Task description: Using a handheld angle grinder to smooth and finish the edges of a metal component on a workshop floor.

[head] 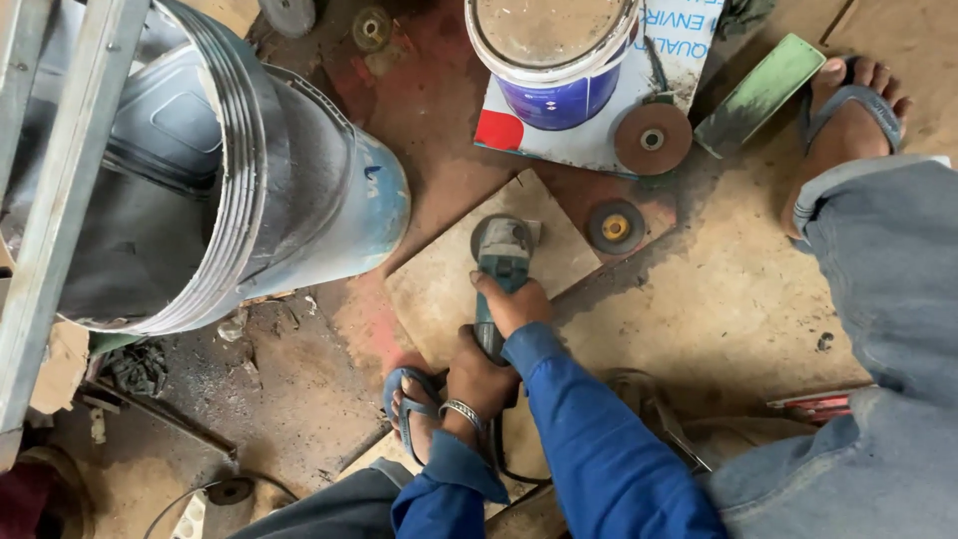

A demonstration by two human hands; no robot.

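Both my hands grip a teal angle grinder [502, 252] that rests on a square beige slab [436, 289] lying on the floor. My right hand [515, 303] wraps the body just behind the grinder head. My left hand [477, 377], with a metal bracelet on the wrist, holds the rear handle where the cable leaves. The grinder head points away from me, near the slab's far corner. My foot in a blue sandal [410, 404] is planted at the slab's near left edge.
A large blue bucket [339, 190] lies tilted at the left beside a metal frame [45, 230]. At the top stand a blue-and-white paint can [555, 60], two grinding discs [652, 138] [615, 227] and a green block [758, 95]. A sandalled foot [848, 120] is at the right.
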